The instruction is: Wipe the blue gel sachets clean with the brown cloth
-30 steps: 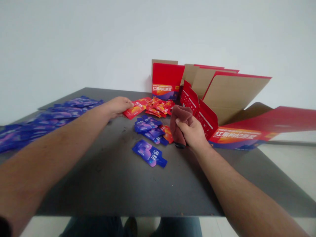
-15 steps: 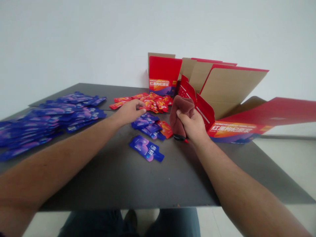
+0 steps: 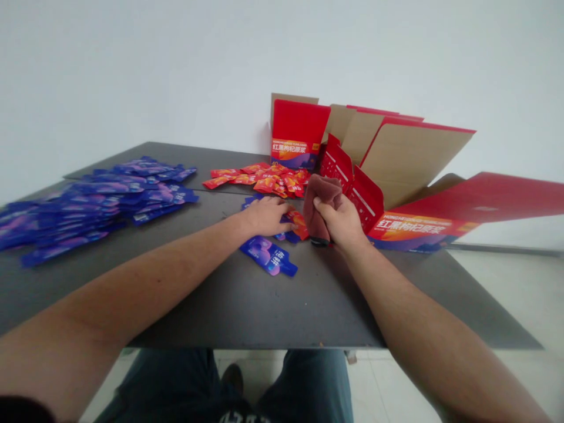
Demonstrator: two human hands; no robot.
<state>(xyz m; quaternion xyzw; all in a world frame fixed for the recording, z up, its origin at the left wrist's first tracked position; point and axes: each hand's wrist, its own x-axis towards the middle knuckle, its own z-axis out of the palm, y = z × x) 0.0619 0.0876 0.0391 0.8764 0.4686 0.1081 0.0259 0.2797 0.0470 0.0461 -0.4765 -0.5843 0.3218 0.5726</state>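
Note:
My left hand (image 3: 265,216) rests over a small group of blue sachets in the middle of the table. Its fingers and thumb are apart, their tips close to an orange sachet (image 3: 300,225); the hand covers most of the group. Just in front of it one blue sachet (image 3: 269,255) lies flat, its spout end to the right. My right hand (image 3: 342,218) is closed around a brown cloth (image 3: 318,202) with a black edge at the bottom, held up beside the orange sachet. Behind my left hand is a loose pile of red-orange sachets (image 3: 268,177).
A large heap of blue sachets (image 3: 110,197) covers the table's left. At the back stands a red printed box (image 3: 299,126). Open red cartons (image 3: 414,226) with raised cardboard flaps fill the right side, close to my right hand. The grey table's (image 3: 247,314) front edge is near my knees.
My left hand has moved right and nearer, from the edge of the red-orange pile onto the small blue group. My right hand still holds the cloth. The view has shifted slightly.

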